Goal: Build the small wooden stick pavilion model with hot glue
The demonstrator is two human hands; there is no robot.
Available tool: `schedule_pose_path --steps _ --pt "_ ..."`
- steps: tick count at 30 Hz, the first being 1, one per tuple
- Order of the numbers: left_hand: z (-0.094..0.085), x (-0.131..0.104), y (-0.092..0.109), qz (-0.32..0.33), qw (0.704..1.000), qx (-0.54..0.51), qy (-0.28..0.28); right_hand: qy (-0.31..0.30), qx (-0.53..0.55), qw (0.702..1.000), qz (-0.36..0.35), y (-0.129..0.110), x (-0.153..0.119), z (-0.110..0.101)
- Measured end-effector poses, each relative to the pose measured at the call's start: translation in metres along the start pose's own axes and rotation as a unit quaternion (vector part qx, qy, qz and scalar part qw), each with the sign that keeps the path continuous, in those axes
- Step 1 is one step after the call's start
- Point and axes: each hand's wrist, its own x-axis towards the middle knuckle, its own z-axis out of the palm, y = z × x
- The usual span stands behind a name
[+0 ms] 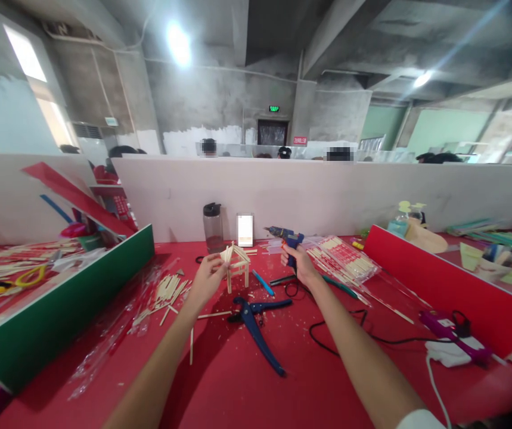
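My left hand grips a small house-shaped frame of wooden sticks at its left side, with fingers pinched on the upper part. In my right hand is a blue glue gun, its nozzle pointing left, above and to the right of the frame. A blue pipe cutter lies with its handles spread on the table, just below the frame. Loose wooden sticks are scattered left of my left hand. A light-blue pen rests between the two hands.
A dark-lidded bottle and a lit phone stand against the white partition. Stick packets lie at right. A green board and red board flank the red table. A black cord runs to a purple power strip.
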Motion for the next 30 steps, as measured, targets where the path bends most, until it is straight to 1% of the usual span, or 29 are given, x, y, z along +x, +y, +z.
schedule_pose_path --steps 3,5,9,11,17,21,25,30 --pt "0.000 -0.001 0.001 0.016 1.000 -0.005 -0.001 -0.020 -0.062 0.998 -0.018 -0.010 -0.011 0.011" --pt "0.000 -0.001 0.003 0.021 1.000 -0.005 -0.007 -0.014 -0.136 0.990 -0.044 -0.015 -0.021 0.019" --pt "0.000 -0.003 0.008 0.013 1.000 0.003 -0.009 0.022 -0.309 0.947 -0.086 -0.015 -0.037 0.037" --pt "0.000 -0.004 0.011 0.013 1.000 0.011 -0.007 0.027 -0.357 0.929 -0.094 -0.010 -0.041 0.045" --pt "0.001 -0.007 0.018 0.039 0.999 0.034 -0.007 0.004 -0.400 0.907 -0.133 0.007 -0.042 0.060" --pt "0.002 -0.007 0.019 0.025 0.999 0.016 -0.015 0.002 -0.413 0.896 -0.161 0.010 -0.042 0.064" --pt "0.002 -0.007 0.018 0.030 0.999 0.009 -0.013 0.015 -0.431 0.889 -0.156 0.012 -0.042 0.066" --pt "0.002 -0.008 0.019 0.035 0.999 0.009 -0.010 0.020 -0.432 0.890 -0.144 0.018 -0.042 0.068"
